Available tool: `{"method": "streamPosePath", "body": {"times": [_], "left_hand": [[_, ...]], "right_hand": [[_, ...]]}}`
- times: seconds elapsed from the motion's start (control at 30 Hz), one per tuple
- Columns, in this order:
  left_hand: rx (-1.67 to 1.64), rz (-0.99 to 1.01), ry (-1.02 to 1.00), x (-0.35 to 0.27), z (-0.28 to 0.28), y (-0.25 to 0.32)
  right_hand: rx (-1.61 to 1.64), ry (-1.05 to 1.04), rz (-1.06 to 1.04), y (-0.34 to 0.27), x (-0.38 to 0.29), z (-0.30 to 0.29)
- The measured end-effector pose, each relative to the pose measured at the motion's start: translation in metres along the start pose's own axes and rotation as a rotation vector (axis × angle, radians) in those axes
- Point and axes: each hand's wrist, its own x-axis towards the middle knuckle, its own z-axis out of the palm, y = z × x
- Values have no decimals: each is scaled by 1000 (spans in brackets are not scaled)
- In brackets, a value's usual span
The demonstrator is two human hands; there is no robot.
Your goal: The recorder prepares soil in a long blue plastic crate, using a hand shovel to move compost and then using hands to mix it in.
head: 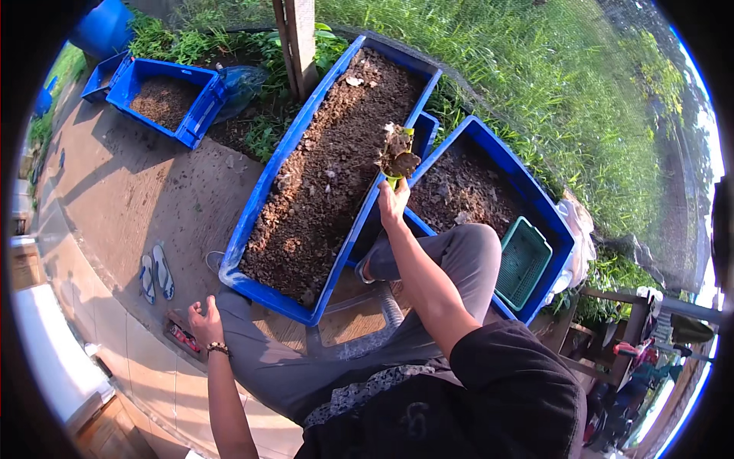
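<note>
My right hand (393,202) grips the handle of a yellow-green hand trowel (393,180) heaped with clumpy brown soil. It is held above the right wall of a long blue plastic bin (309,189), which is filled with crumbly brown soil and a few pale bits. Over my left knee, my left hand (205,327) is empty with its fingers loosely curled and apart. Right of the long bin stands a second blue plastic bin (559,224) with darker soil (459,192) and a green plastic basket (523,264) inside.
A smaller blue crate (198,123) of brown material stands at upper left, beside a wooden post (298,51). Flip-flops (163,272) lie on the concrete at left. A pale plastic sack (576,241) leans at the second bin's right side. Mesh netting and grass lie beyond.
</note>
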Motion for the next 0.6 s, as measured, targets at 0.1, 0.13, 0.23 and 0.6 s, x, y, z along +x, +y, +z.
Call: {"method": "streamPosePath", "body": {"times": [0.1,0.13,0.23,0.6], "left_hand": [[59,-46,-6,-2,4,4],[66,-49,5,1,3,-10],[76,1,5,7,11,-23],[76,-104,-20,-8,-8,-9]], "right_hand": [[24,384,141,-24,38,-39],[255,450,456,-33,44,-45],[829,577,1192,-43,70,-87],[-284,319,627,-26,-6,5]]}}
